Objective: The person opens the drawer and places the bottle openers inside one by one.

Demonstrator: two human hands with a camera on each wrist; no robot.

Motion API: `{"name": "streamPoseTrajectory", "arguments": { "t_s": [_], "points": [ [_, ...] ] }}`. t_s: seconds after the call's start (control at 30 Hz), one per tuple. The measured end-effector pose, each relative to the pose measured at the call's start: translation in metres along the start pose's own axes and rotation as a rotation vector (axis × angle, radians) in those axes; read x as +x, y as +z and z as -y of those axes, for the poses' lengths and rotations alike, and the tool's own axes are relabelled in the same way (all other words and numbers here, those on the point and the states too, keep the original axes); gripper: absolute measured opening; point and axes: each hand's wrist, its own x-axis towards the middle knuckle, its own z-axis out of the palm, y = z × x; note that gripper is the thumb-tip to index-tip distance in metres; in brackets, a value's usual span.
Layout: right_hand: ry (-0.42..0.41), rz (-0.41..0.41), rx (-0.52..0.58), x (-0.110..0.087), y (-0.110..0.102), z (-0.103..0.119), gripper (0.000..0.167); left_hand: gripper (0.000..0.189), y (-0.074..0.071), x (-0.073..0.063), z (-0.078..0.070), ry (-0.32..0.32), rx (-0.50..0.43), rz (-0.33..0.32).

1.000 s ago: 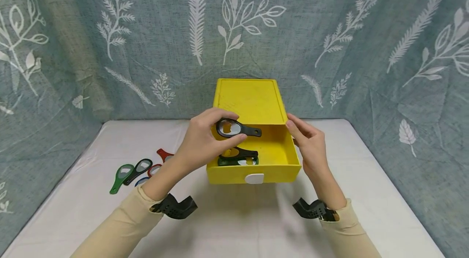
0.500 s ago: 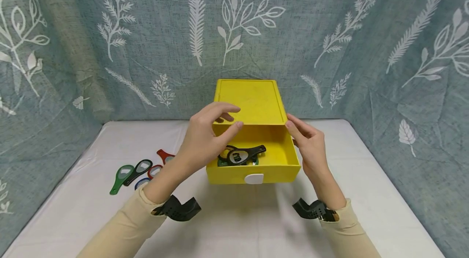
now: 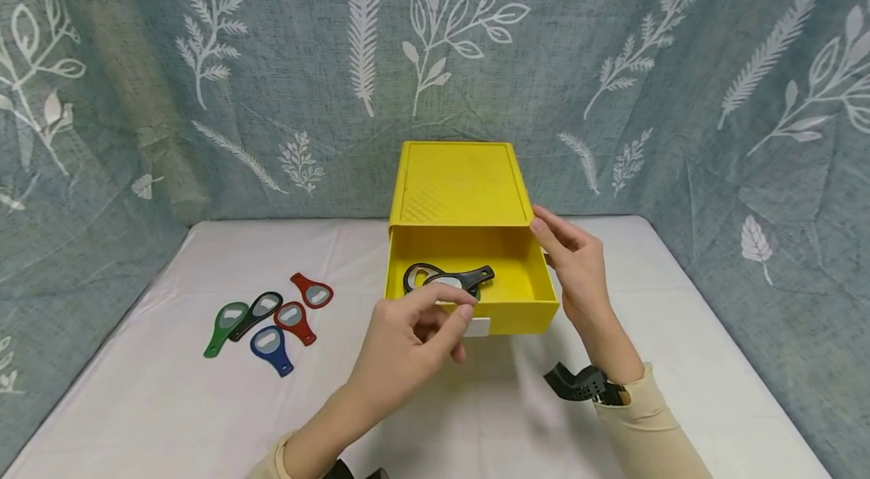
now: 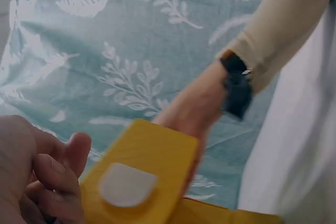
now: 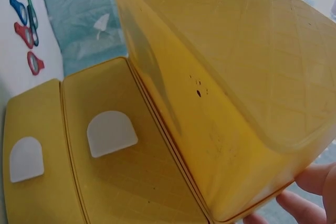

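Yellow drawer [image 3: 523,316] sits open in yellow cabinet [image 3: 465,177], straight ahead of left hand [image 3: 414,339]. That hand: fingers loosely curled, nothing held; contact with the front panel unclear. White handle [image 3: 479,326] is just right of its fingertips, left hand nearer than right. Panel's long axis runs left-right, slide axis front-back. Right hand [image 3: 578,267] grips cabinet's right edge by the top front corner. Inside drawer, toward left wall: black bottle opener [image 3: 478,276] atop others, count hidden. Cabinet stands at back edge of table [image 3: 476,418]. Five more bottle openers [image 3: 268,335] toward table's left edge.
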Motion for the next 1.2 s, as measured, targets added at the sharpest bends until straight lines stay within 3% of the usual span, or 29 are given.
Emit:
{"name": "streamPoseTrajectory", "arguments": {
  "t_s": [0.1, 0.23, 0.4, 0.57, 0.77, 0.97, 1.2],
  "points": [
    [0.008, -0.001, 0.0, 0.0, 0.0, 0.0, 0.049, 0.007, 0.006, -0.006, 0.007, -0.1, 0.002, 0.006],
    [0.009, -0.006, 0.003, 0.0, 0.0, 0.0, 0.049, 0.009, 0.009, -0.01, 0.011, -0.138, -0.006, 0.0],
    [0.004, -0.009, 0.002, 0.0, -0.001, -0.001, 0.048, 0.012, 0.012, -0.013, 0.016, -0.073, 0.053, 0.004],
    [-0.003, -0.009, 0.002, 0.0, 0.0, 0.0, 0.048, 0.011, 0.013, -0.013, 0.021, 0.031, 0.241, -0.035],
    [-0.005, -0.007, 0.001, 0.0, 0.0, -0.003, 0.047, 0.012, 0.01, -0.014, 0.018, 0.062, 0.374, -0.055],
    [-0.017, -0.013, 0.006, 0.0, 0.0, -0.002, 0.046, 0.018, 0.006, -0.011, 0.02, 0.103, 0.346, -0.028],
    [0.013, -0.038, -0.001, 0.0, 0.002, -0.001, 0.047, 0.02, 0.004, -0.008, 0.028, 0.105, 0.278, -0.008]
  ]
}}
